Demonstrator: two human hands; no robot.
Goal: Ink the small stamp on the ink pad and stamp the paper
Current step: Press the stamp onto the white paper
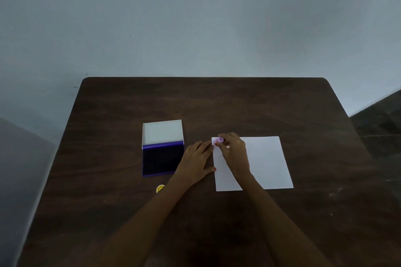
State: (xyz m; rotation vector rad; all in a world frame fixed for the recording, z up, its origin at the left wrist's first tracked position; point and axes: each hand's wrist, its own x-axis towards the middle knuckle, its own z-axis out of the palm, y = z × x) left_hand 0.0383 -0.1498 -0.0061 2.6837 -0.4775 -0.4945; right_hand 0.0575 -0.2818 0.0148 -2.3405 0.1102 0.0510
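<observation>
A white sheet of paper (264, 162) lies on the dark wooden table (217, 102), right of centre. My right hand (234, 151) is shut on a small lilac stamp (218, 141) over the paper's far left corner; whether the stamp touches the paper is unclear. My left hand (196, 161) lies flat, fingers spread, at the paper's left edge, with the thumb tip on the sheet. Left of it sits the ink pad (161, 159), dark blue, with its white lid (162, 132) hinged open toward the wall.
A small yellow round object (160, 188) lies on the table in front of the ink pad, next to my left forearm. A pale wall stands right behind the table's far edge. Dark floor shows at the right.
</observation>
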